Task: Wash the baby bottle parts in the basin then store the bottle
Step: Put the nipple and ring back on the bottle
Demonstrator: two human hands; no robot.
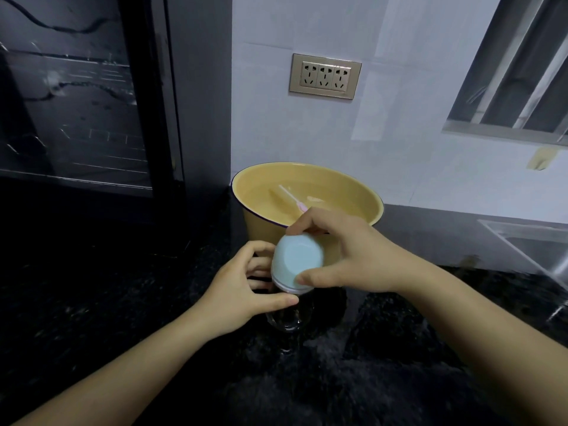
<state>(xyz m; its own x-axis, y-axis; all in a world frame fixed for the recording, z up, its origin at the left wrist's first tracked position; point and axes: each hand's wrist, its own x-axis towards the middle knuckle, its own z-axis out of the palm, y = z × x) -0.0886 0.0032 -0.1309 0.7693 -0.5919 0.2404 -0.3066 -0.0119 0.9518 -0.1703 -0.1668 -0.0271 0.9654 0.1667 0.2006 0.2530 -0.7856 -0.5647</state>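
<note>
Black speckled desk (92,302) runs along a white tiled wall, and against its dark surface the clear bottle (287,322) is hard to make out. Its upper body is hidden behind the left hand (239,290). Just behind stands a yellow basin (353,195). In it lies a thin white stick with a pink end (289,196), its near tip covered by the right hand (347,256). A steel sink (538,250) is cut off at the right edge. The left hand curls round the bottle below its pale blue cap (296,262), thumb across the front. The right hand grips the cap from above, thumb on the near rim and fingers on the far side.
</note>
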